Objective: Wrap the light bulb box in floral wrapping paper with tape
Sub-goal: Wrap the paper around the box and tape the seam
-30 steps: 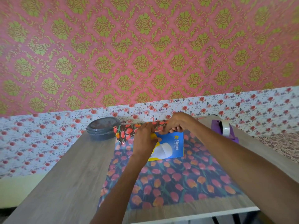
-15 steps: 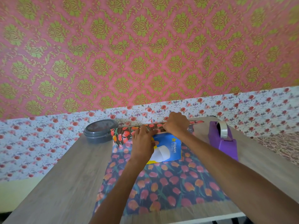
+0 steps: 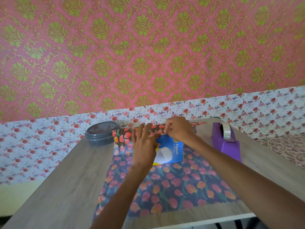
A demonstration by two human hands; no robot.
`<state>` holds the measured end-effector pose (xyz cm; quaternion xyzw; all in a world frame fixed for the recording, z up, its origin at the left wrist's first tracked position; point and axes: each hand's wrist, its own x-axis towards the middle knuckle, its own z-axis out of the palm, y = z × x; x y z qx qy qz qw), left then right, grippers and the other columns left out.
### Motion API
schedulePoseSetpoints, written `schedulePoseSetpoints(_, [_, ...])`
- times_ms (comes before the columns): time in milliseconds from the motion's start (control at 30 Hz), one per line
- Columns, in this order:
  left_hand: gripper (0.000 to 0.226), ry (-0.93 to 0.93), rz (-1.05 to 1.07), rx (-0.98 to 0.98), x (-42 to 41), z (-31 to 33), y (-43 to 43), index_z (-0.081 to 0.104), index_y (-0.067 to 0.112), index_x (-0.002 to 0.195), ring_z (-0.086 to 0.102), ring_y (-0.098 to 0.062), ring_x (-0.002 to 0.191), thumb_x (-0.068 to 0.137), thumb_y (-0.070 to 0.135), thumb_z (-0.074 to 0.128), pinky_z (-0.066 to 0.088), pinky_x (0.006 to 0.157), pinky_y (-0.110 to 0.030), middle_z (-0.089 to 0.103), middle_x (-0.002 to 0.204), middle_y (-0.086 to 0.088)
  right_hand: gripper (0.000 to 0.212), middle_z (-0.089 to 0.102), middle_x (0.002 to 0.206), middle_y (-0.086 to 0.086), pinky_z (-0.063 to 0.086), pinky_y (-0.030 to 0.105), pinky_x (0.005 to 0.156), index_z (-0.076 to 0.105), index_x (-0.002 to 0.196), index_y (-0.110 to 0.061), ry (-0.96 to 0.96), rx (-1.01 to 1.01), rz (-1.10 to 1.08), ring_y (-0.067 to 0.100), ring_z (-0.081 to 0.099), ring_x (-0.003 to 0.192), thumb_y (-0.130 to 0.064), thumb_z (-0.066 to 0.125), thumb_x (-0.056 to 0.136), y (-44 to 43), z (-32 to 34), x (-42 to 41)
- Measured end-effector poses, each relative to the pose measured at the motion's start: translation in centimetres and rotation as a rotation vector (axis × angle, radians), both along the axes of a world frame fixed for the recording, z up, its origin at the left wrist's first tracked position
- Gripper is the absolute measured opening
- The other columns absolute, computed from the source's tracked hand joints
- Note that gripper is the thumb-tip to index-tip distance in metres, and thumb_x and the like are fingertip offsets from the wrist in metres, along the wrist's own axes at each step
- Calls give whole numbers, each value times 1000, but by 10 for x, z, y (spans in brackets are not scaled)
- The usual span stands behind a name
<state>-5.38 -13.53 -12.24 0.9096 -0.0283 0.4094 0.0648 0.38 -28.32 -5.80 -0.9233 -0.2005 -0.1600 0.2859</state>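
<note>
The blue and yellow light bulb box (image 3: 171, 151) lies flat on a dark sheet of floral wrapping paper (image 3: 173, 185) spread over the wooden table. The paper's far edge is folded up over the far end of the box. My left hand (image 3: 144, 146) rests flat, fingers spread, on the box and the folded edge. My right hand (image 3: 179, 129) pinches that folded edge of paper at the far side of the box. A purple tape dispenser (image 3: 227, 142) with a roll of clear tape stands to the right of the paper.
A grey round lidded container (image 3: 100, 134) sits at the far left of the wooden table (image 3: 66, 179), touching the paper's corner. A wall with floral and pink patterned paper rises right behind the table. The table's front edge runs below the sheet.
My left hand has opened and now lies flat with fingers spread on the box and fold. The right hand keeps its pinch on the folded edge. The view has tilted slightly.
</note>
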Motion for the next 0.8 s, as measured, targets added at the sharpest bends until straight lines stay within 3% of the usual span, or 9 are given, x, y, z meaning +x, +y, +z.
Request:
schedulePoseSetpoints(67, [39, -42, 25, 32, -1, -2, -1, 78, 26, 99, 48, -35, 120, 62, 16, 88, 38, 102, -55, 60, 121, -7, 6, 73, 84, -2, 57, 33, 69, 75, 81, -22, 18, -41, 114, 17, 68, 79, -25, 80, 80, -5, -4, -2])
schedulePoseSetpoints(133, [41, -59, 16, 6, -1, -5, -2, 77, 24, 101, 50, -30, 106, 62, 16, 89, 43, 90, -46, 62, 107, -4, 22, 70, 91, -2, 54, 34, 73, 74, 90, -22, -12, -98, 183, 16, 65, 85, -29, 85, 73, -11, -7, -4])
schedulePoseSetpoints(200, [43, -50, -2, -40, 0, -6, -2, 75, 22, 103, 50, -26, 97, 63, 17, 90, 43, 80, -40, 62, 100, 0, 36, 64, 100, -1, 46, 31, 71, 70, 98, -21, -83, -195, 198, 18, 59, 90, -29, 88, 68, -16, -9, -4])
schedulePoseSetpoints(300, [49, -27, 9, -20, 2, -8, -2, 72, 23, 106, 51, -26, 95, 61, 17, 90, 45, 77, -40, 61, 101, 1, 36, 59, 103, -4, 33, 27, 66, 66, 101, -20, -235, -296, 144, 19, 53, 93, -23, 86, 70, -18, -18, -6])
schedulePoseSetpoints(367, [59, -17, 24, 16, 2, -11, -1, 69, 24, 112, 51, -28, 96, 58, 13, 89, 47, 80, -43, 61, 105, -1, 36, 60, 101, -4, 33, 26, 68, 67, 98, -18, -329, -294, 133, 20, 53, 94, -21, 86, 68, -17, -27, -4])
schedulePoseSetpoints(433, [68, 1, 43, 49, 2, -17, 0, 64, 25, 122, 52, -30, 99, 60, 13, 88, 47, 86, -46, 59, 110, -1, 40, 62, 95, -3, 43, 31, 71, 69, 93, -18, -409, -295, 126, 23, 57, 91, -23, 91, 60, -15, -38, -2])
schedulePoseSetpoints(533, [78, 16, 83, 92, 3, -24, 0, 57, 27, 132, 49, -31, 105, 61, 16, 87, 43, 95, -48, 58, 116, -2, 56, 58, 90, -5, 47, 36, 69, 66, 88, -21, -491, -345, 72, 21, 57, 83, -37, 96, 43, -13, -46, -3])
schedulePoseSetpoints(800, [108, 7, 121, 158, -2, -42, 0, 45, 26, 142, 43, -28, 125, 47, 30, 93, 25, 113, -56, 45, 132, 0, 71, 52, 101, 2, 41, 38, 78, 58, 102, -17, -529, -354, -10, 24, 51, 94, -44, 94, 47, -11, -64, -5])
